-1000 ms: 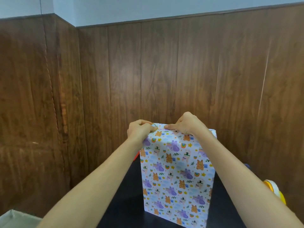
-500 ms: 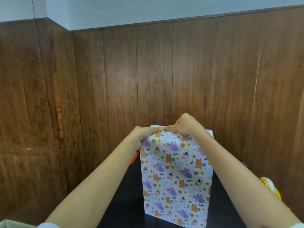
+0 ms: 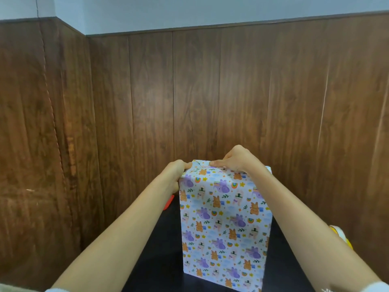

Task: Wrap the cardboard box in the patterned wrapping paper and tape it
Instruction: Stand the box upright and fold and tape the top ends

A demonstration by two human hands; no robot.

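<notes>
The box point(image 3: 225, 224) stands upright on the black table point(image 3: 164, 260), fully covered in white wrapping paper printed with purple and orange animals. No cardboard shows. My left hand point(image 3: 176, 171) grips the paper at the box's top left corner, fingers curled over the edge. My right hand point(image 3: 235, 159) presses down on the folded paper along the top edge, fingertips near the middle. The top face of the box is hidden from this angle.
A roll of tape point(image 3: 341, 234) with yellow and white rings sits on the table at the right, partly behind my right forearm. A small red object point(image 3: 168, 203) peeks out under my left wrist. Brown wood panelling point(image 3: 195, 102) closes the corner behind the table.
My left hand has slid from the top edge toward the top left corner of the box. My right hand has stayed on the top edge. The camera has tilted slightly.
</notes>
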